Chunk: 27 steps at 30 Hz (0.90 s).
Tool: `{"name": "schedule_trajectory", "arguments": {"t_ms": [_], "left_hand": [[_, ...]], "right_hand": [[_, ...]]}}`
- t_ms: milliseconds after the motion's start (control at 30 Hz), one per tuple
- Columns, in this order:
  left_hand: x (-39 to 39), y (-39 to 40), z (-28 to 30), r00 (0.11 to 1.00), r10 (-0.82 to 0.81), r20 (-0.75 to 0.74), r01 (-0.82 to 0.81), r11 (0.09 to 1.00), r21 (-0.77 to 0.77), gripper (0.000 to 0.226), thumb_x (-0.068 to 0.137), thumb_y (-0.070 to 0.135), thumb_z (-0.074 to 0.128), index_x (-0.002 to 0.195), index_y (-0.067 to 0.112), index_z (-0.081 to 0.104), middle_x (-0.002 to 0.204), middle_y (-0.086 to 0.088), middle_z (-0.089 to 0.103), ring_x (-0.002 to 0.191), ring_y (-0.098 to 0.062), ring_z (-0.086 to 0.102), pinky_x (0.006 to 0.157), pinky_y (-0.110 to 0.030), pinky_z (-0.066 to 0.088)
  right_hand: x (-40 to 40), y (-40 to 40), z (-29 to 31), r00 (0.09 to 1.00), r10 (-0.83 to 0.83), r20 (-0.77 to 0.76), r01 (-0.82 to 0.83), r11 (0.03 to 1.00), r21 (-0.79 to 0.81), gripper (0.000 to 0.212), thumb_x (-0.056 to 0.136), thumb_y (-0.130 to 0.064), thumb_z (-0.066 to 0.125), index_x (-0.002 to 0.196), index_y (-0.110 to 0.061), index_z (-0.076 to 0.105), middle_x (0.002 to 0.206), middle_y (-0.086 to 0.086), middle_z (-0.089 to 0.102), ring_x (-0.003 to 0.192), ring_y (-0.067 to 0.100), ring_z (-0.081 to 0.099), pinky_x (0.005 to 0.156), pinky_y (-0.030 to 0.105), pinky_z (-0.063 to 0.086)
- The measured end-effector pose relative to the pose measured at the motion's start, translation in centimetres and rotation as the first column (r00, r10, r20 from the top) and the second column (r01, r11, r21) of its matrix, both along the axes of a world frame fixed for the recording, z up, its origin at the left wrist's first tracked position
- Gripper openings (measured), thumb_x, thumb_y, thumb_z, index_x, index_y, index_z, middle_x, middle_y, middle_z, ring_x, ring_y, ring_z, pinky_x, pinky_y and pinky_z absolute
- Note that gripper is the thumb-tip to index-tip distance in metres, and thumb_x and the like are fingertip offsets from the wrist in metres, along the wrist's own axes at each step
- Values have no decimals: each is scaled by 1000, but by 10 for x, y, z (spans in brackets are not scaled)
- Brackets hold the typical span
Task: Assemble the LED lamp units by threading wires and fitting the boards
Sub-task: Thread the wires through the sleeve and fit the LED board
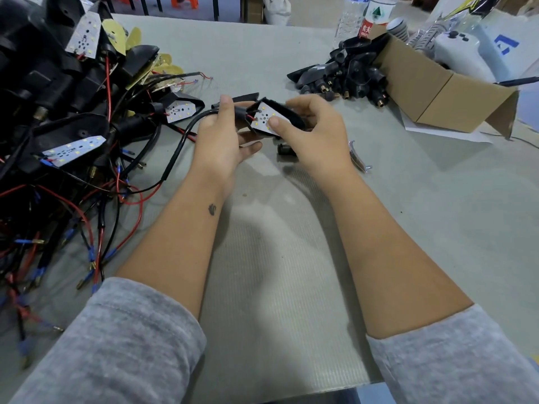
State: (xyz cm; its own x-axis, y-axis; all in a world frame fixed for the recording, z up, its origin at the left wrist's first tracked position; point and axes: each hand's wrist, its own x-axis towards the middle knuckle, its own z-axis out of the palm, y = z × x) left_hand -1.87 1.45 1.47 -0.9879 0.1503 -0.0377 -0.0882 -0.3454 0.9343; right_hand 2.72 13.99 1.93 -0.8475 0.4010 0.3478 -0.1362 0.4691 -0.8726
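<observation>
Item: lamp housing (293, 113), held above the desk (291, 258). Our left hand (220, 141) grips its neck; our right hand (309, 132) pinches it, thumb pressing the LED board (264, 119). Underside hidden; cable (178, 150) vanishes into the leftward pile.

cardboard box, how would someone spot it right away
Look to the far right of the grey table, behind the right hand. The cardboard box lies there, brown and open, with black lamp housings spilling from it; nothing else there is brown cardboard.
</observation>
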Motion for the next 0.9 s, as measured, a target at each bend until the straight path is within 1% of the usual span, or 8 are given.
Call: {"name": "schedule_trajectory", "arguments": {"t_ms": [100,233,400,533,633,733,800,900], "left_hand": [[-2,0,2,998,35,50,-37,998,45,41,105,38,35,84,15,62,79,-4,72,69,-16,67,54,-24,50],[-3,-3,3,996,49,81,-58,992,114,43,105,40,34,87,14,63,79,-5,72,69,-14,68,55,-23,53],[-3,-5,5,999,22,29,-27,980,195,33,104,34,40,90,13,62,81,-4,74,78,-18,70,78,-35,59],[-3,-6,4,1000,14,-12,-12,982,186,26,105,23,40,97,13,63,87,-1,73,79,-16,70,76,-31,57],[-2,-7,3,998,58,-13,-56,987,154,27,104,22,43,90,13,64,82,-1,72,73,-18,70,72,-33,58],[-1,-8,3,997,79,-8,-77,989,128,28,103,24,46,83,14,63,73,1,71,68,-19,70,64,-32,59],[0,-9,3,998,65,-14,-63,994,93,29,103,27,46,83,15,63,78,-2,71,68,-18,70,62,-30,57],[0,-7,2,998,59,-32,-58,998,30,30,103,30,44,83,16,62,89,-8,69,70,-18,69,57,-28,56]], "right_hand": [[1,-4,3,997,73,37,-74,997,10,10,86,-20,72,81,-16,64,71,-6,59,60,3,53,56,19,43],[2,-8,6,993,105,48,-101,992,-81,15,86,-19,73,78,-13,63,69,10,56,56,15,49,47,23,45],[1,-6,5,995,97,33,-87,969,-231,19,87,-16,72,84,-4,58,68,14,53,48,15,46,44,24,40],[0,-3,2,986,146,82,-121,960,-254,19,88,-17,71,87,-3,59,61,5,55,43,13,48,43,23,39],[1,-2,2,963,247,110,-212,942,-259,20,90,-18,69,97,1,67,59,4,54,43,13,43,43,22,34],[4,-2,4,943,294,158,-255,939,-230,17,90,-23,69,80,-9,66,57,2,50,42,10,39,42,20,29],[6,0,5,934,297,201,-256,944,-207,21,89,-26,70,74,-14,61,58,2,50,42,9,39,41,18,29],[7,1,5,924,315,216,-277,942,-190,23,87,-26,72,75,-12,59,57,-1,51,41,7,41,39,16,30]]}}
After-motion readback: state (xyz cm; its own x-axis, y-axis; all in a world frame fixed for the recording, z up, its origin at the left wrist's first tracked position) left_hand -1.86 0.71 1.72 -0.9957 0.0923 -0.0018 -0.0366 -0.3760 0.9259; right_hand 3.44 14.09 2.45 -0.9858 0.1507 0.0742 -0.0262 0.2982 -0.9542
